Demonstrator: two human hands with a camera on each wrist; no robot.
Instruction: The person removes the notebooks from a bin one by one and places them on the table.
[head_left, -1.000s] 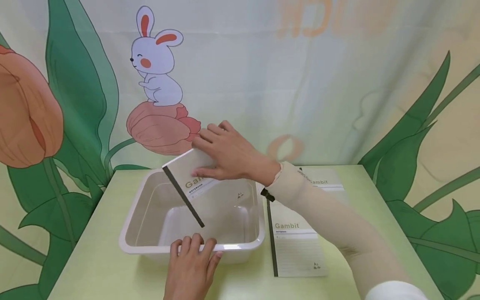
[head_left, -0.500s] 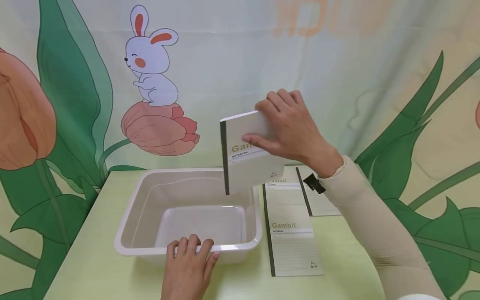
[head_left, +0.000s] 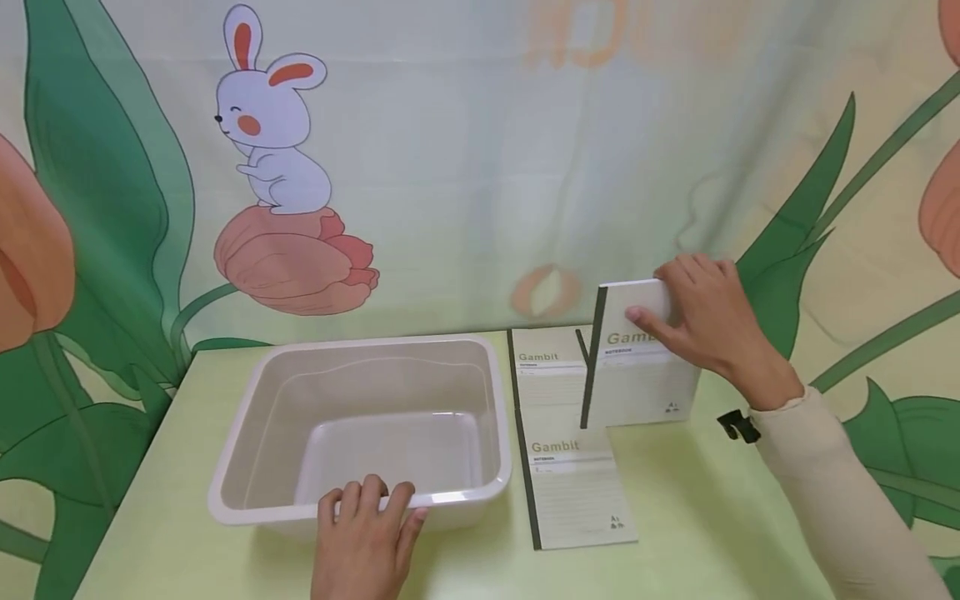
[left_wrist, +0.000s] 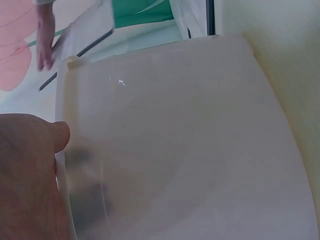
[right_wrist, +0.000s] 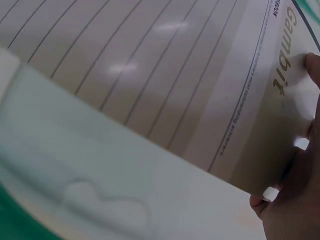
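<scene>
My right hand (head_left: 708,321) pinches a notebook (head_left: 637,383) by its top right part, thumb on the front cover and fingers behind. The notebook stands nearly upright with its dark spine to the left, in front of another notebook whose dark spine edge peeks out behind it. In the right wrist view the lined cover (right_wrist: 150,65) fills the upper part, with the hand at the right edge. My left hand (head_left: 363,533) grips the front rim of a beige plastic basin (head_left: 225,450), fingers curled over the rim. The left wrist view shows the thumb at the rim of the basin wall (left_wrist: 175,140).
Right of the basin, one notebook (head_left: 577,492) lies flat near the front and another (head_left: 543,387) lies behind it, end to end. All stand on a pale green table (head_left: 705,517). A printed curtain (head_left: 450,167) hangs behind the table.
My right hand has carried the notebook from over the basin to the right, and down toward the notebooks on the table. The left hand stays on the basin's front rim.
</scene>
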